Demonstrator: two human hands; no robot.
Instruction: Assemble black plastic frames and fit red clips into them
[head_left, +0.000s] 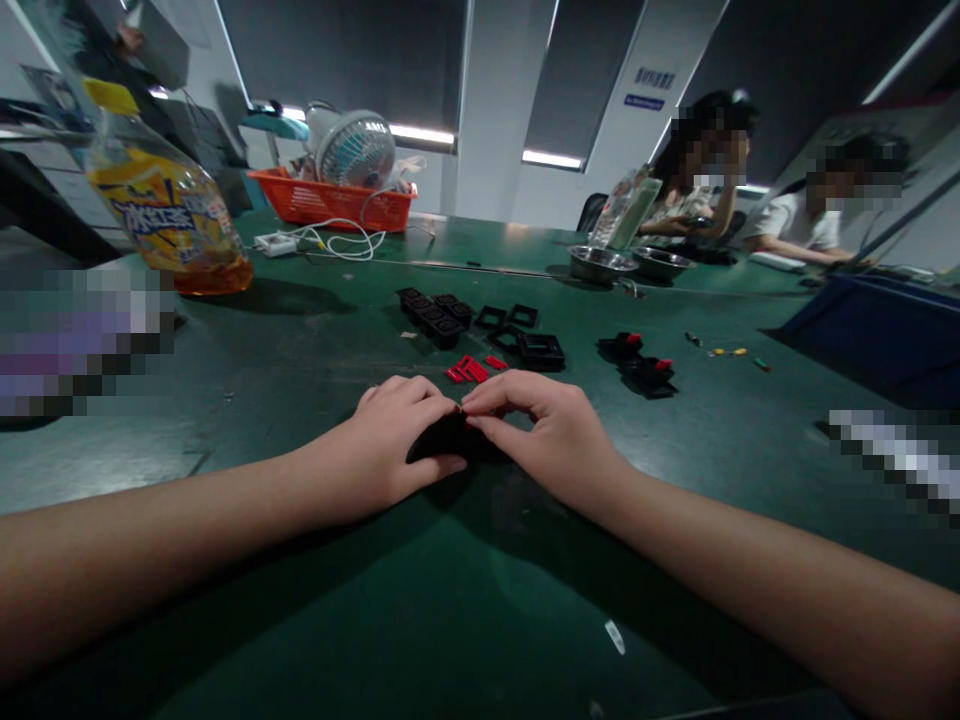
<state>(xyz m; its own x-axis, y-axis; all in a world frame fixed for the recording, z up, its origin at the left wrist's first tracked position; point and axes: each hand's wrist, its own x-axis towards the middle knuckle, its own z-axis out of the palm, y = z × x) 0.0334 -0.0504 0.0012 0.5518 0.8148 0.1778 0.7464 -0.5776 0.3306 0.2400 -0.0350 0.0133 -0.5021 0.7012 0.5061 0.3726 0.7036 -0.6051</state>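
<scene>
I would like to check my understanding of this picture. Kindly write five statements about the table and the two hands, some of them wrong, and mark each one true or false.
1. The left hand holds a black part between thumb and fingers. True.
2. The right hand rests flat on the table, away from the black part. False: its fingertips are at the black part.
3. Small red pieces lie on the table just beyond the hands. True.
4. The bottle has a blue cap. False: the cap is yellow.
5. The fan is in the orange-red basket. True.
</scene>
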